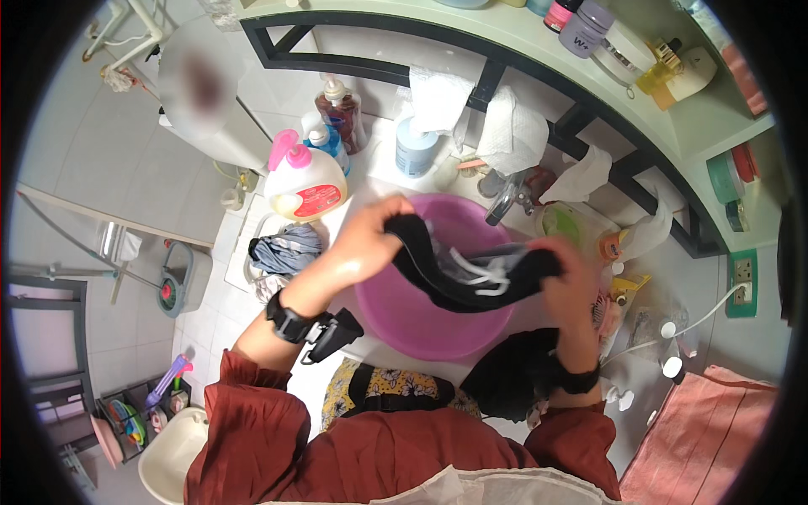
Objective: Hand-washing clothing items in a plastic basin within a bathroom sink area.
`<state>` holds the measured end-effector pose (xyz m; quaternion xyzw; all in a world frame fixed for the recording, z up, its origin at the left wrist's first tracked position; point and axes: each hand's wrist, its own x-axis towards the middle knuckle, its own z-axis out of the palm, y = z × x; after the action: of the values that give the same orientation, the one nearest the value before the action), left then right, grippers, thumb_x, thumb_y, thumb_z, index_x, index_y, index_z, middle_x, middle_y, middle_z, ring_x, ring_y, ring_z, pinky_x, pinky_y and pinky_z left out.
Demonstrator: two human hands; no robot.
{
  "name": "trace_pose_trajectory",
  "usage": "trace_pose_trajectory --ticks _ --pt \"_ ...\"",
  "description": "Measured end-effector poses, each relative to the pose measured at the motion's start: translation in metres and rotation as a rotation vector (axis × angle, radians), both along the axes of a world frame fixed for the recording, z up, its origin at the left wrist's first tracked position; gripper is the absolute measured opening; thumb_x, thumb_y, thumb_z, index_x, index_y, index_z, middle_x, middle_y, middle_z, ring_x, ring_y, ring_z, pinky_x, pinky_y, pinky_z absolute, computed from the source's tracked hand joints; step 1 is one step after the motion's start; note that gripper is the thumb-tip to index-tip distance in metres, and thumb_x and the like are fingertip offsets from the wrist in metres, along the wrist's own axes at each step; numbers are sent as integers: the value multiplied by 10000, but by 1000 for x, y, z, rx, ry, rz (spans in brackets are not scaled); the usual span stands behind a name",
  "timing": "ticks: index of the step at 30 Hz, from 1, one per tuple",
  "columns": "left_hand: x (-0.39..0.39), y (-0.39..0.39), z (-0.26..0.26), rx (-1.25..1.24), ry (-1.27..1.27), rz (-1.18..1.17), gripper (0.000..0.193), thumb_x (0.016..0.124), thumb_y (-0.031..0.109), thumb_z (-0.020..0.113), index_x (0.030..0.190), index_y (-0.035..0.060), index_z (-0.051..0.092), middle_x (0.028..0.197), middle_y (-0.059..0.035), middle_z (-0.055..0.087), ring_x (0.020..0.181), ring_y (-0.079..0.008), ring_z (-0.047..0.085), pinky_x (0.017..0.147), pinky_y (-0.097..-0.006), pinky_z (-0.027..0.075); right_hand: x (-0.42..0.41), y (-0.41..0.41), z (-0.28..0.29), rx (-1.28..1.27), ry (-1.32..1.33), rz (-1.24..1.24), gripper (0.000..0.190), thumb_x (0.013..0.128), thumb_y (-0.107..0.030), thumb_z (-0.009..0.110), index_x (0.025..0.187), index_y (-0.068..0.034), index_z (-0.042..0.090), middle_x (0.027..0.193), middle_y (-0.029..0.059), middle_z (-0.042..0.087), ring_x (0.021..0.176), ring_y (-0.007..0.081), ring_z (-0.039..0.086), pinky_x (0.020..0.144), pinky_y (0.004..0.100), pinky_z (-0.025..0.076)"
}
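Observation:
My left hand [369,243] grips one end of the black waistband of a garment with a white drawstring [467,278]. Blurred by motion, my right hand [571,278] has hold of the waistband's other end. The garment hangs stretched between both hands above a pink plastic basin [398,315], which stands below the faucet [505,202]. Whether the basin holds water I cannot tell. Dark cloth [511,372] lies by the basin's lower right side, partly under my right forearm. A bundle of grey-blue cloth [290,249] rests to the left of the basin.
Behind the basin stand a white detergent bottle with a pink pump [306,189], several pump bottles and a light blue bottle [415,151]. White cloths hang from a black metal frame [379,63]. At right are a wall socket [743,284] with a cable and a pink towel [707,429].

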<state>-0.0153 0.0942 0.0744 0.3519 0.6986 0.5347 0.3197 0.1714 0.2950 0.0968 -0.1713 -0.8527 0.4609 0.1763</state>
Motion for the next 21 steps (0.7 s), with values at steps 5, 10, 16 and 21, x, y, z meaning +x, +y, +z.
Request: trace_pose_trajectory --ticks 5,10,16,21 --pt "27 4 -118 -566 538 -359 404 623 78 590 1017 69 501 1052 -120 492 1005 -277 466 818 -361 400 8 -6 -152 476 -901 233 460 672 -97 561 1123 -66 474 1107 168 489 932 339 508 834 382 400" --pt "58 12 -184 -655 929 -423 670 692 220 569 1305 208 301 1396 -109 138 1250 -389 163 914 -622 202 -2 -42 -202 636 -932 262 660 690 -219 596 1277 -130 308 1325 175 236 1150 418 291 872 535 325" --pt "54 46 -211 -738 988 -310 640 734 248 512 1323 197 267 1398 -107 132 1270 -369 121 919 -638 150 -41 -38 -228 666 -749 251 774 675 -303 635 1314 -131 233 1380 162 107 1246 382 152 908 601 236" --pt "45 60 -237 -727 922 -252 592 755 239 472 1309 136 290 1378 -120 190 1267 -351 153 955 -591 145 -56 -26 -263 681 -612 211 739 673 -326 624 1282 -92 276 1341 165 216 1238 357 188 960 571 170"
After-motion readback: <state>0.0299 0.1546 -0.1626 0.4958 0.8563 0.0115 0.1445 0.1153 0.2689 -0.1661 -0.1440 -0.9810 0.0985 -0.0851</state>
